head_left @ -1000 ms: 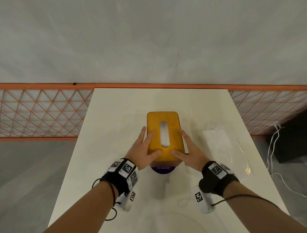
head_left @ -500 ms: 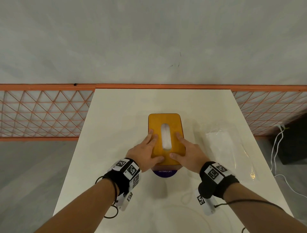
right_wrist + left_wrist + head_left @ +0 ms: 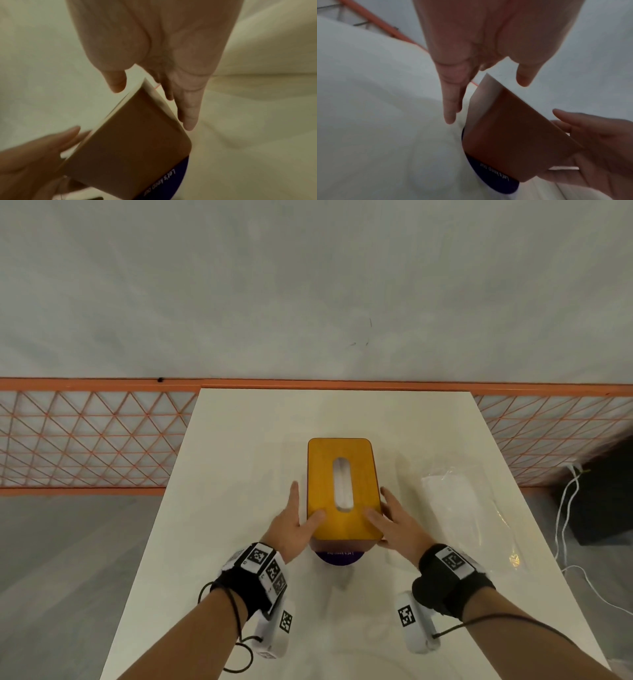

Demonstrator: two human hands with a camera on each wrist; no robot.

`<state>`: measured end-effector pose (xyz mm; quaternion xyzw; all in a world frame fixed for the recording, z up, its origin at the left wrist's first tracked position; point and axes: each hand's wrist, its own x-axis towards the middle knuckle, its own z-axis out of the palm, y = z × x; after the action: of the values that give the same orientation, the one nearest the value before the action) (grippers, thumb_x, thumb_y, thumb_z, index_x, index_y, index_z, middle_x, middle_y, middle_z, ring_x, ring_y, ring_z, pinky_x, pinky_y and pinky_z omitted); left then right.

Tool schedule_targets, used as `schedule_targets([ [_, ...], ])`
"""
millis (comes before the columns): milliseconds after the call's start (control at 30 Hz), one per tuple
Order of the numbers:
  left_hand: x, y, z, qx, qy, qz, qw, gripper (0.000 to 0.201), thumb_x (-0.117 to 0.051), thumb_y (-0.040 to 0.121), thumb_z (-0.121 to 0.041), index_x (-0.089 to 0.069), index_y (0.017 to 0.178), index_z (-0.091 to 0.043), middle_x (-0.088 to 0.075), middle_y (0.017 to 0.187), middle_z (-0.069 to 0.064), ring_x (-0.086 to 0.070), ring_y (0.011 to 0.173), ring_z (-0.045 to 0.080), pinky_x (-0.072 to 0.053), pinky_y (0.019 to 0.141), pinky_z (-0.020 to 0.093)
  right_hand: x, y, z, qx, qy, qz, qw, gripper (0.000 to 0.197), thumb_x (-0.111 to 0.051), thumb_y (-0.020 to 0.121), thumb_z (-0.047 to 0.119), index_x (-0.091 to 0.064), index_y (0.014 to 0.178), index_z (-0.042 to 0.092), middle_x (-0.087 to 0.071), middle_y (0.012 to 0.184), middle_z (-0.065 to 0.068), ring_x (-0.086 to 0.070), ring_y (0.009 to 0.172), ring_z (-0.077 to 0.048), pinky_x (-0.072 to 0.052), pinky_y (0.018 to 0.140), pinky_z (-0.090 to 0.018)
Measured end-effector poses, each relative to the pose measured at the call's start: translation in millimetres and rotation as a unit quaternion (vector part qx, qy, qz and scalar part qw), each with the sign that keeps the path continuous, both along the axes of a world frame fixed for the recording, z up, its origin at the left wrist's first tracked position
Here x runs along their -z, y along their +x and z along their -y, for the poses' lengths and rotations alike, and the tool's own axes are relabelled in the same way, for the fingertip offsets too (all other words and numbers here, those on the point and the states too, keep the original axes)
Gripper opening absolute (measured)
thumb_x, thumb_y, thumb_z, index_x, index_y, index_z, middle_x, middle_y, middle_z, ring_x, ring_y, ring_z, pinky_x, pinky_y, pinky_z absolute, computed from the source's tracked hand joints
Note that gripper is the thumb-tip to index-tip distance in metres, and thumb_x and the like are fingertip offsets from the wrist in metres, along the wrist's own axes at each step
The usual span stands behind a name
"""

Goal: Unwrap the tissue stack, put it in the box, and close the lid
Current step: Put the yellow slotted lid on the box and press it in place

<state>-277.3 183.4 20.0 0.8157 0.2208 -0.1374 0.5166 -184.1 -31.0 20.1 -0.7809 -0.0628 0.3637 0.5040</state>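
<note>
The tissue box (image 3: 344, 537) stands mid-table with its orange wooden lid (image 3: 322, 467) down on top. White tissue (image 3: 343, 484) shows through the oval slot. My left hand (image 3: 295, 518) lies against the box's left side with straight fingers, its thumb on the lid's near left corner. My right hand (image 3: 394, 518) mirrors it on the right side, thumb on the near right corner. The wrist views show the brown box wall (image 3: 513, 135) (image 3: 133, 142) between straight fingers (image 3: 452, 102) (image 3: 188, 112).
The empty clear plastic wrapper (image 3: 459, 508) lies on the table (image 3: 239, 474) right of the box. A purple round label (image 3: 337, 557) with white lettering peeks out under the box's near end. White cables (image 3: 565, 508) hang off the right edge. An orange mesh fence (image 3: 85, 440) runs behind.
Half a second ago both hands' fingers lay flat on the lid. They have slid outward and down to the box's sides, with only the thumbs left on top.
</note>
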Motion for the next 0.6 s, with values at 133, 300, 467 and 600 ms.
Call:
schedule_targets([
  [133, 20.7, -9.4, 1.0, -0.029, -0.155, -0.032, 0.987, 0.096, -0.059, 0.072, -0.075, -0.008, 0.149, -0.05, -0.039, 0.153, -0.005, -0.046, 0.133, 0.024, -0.041, 0.11, 0.044, -0.5, -4.8, -0.7, -0.014, 0.069, -0.048, 0.996, 0.071, -0.06, 0.084, 0.049, -0.027, 0.146, 0.037, -0.048, 0.143, 0.004, -0.053, 0.124, -0.021, -0.051, 0.098, -0.04],
  [300, 26.1, -15.5, 1.2, -0.022, -0.222, 0.009, 0.975, 0.082, -0.065, 0.081, -0.054, -0.022, 0.149, -0.042, -0.049, 0.146, -0.008, -0.052, 0.13, 0.016, -0.045, 0.107, 0.036, 8.1, -5.9, 9.7, -0.015, 0.104, -0.063, 0.993, 0.065, -0.063, 0.09, 0.031, -0.032, 0.148, 0.029, -0.051, 0.143, 0.001, -0.052, 0.128, -0.022, -0.051, 0.1, -0.039],
  [467, 27.3, -16.4, -0.4, -0.015, -0.196, 0.004, 0.981, 0.09, -0.065, 0.069, -0.073, -0.024, 0.146, -0.05, -0.052, 0.143, -0.01, -0.051, 0.131, 0.017, -0.041, 0.11, 0.046, 5.4, -3.5, 9.9, -0.028, 0.094, -0.04, 0.994, 0.061, -0.062, 0.091, 0.029, -0.036, 0.146, 0.027, -0.053, 0.14, 0.001, -0.053, 0.127, -0.022, -0.054, 0.096, -0.036],
  [600, 31.4, -17.2, -0.3, -0.014, -0.196, 0.003, 0.981, 0.093, -0.064, 0.068, -0.075, -0.02, 0.146, -0.051, -0.05, 0.145, -0.009, -0.05, 0.131, 0.018, -0.04, 0.111, 0.048, 3.6, -4.4, 9.4, -0.036, 0.096, -0.039, 0.994, 0.059, -0.06, 0.093, 0.028, -0.034, 0.146, 0.027, -0.053, 0.139, 0.001, -0.054, 0.126, -0.021, -0.056, 0.09, -0.029],
])
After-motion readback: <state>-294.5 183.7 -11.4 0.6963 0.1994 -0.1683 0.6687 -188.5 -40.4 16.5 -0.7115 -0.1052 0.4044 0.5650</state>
